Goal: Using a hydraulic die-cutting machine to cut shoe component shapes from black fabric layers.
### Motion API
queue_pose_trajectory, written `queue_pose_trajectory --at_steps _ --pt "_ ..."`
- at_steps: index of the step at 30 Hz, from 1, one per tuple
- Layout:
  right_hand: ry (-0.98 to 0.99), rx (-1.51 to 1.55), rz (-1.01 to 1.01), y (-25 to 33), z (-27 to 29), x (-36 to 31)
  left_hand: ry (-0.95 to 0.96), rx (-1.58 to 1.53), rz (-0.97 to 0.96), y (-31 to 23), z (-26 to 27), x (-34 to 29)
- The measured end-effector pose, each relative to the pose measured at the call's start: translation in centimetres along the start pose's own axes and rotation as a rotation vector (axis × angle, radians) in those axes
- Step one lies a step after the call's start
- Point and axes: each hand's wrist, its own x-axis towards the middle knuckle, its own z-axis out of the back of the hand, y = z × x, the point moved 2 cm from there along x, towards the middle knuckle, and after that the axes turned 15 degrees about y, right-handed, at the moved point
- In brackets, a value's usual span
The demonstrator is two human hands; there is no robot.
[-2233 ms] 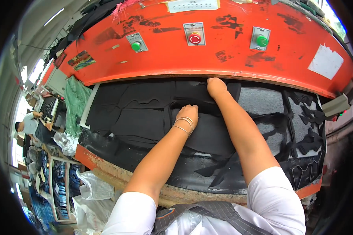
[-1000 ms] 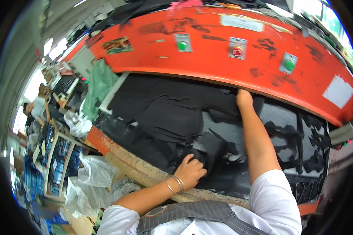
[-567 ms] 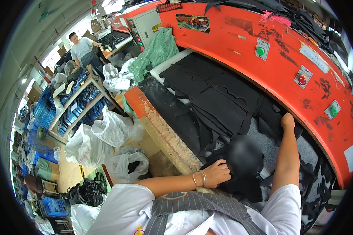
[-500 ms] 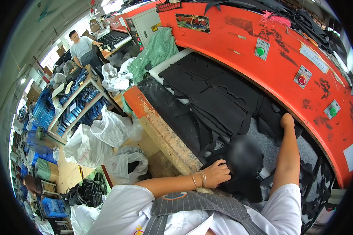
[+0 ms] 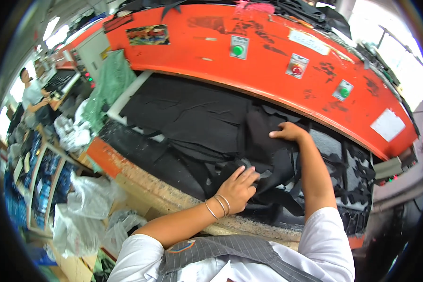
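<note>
Black fabric sheets (image 5: 188, 113) with cut outlines lie over the bed of a red machine (image 5: 188, 47). My right hand (image 5: 290, 132) is closed at the edge of a loose black fabric piece (image 5: 260, 136), thumb on top and the other fingers partly hidden. Nearer to me, my left hand (image 5: 238, 188), with thin bangles at the wrist, lies over bunched black fabric (image 5: 211, 181). Its fingers are stretched out and slightly apart, resting on the material. What lies beneath the left palm is hidden.
Green buttons (image 5: 238, 50) and a red button (image 5: 296, 70) sit on the machine's front. Black offcuts (image 5: 357, 164) lie at the bed's right. On the left are plastic bags (image 5: 80, 230), a shelf rack (image 5: 44, 183), green sheeting (image 5: 112, 77) and another person (image 5: 35, 96).
My view has swung to the right. My right hand has come back from under the machine's front edge, bringing a black fabric piece nearer. My left hand's fingers have stretched out over the fabric.
</note>
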Motion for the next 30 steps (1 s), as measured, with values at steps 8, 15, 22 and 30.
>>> queue_pose_trajectory --at_steps 8,15,22,30 --pt "-0.041 -0.109 0.145 10.0 -5.2 -9.3 -0.134 0.023 -0.259 2.7 2.3 2.0" --pt "0.305 0.104 0.135 14.3 -9.1 -16.7 0.181 -0.025 -0.402 4.5 0.0 -0.1" --pt "-0.582 0.66 -0.201 1.7 -0.1 -12.4 0.108 -0.015 -0.502 3.9 0.7 -4.1" --pt "-0.757 0.885 -0.576 -9.9 0.5 -1.7 0.32 -0.166 -0.285 5.3 -0.6 -6.6"
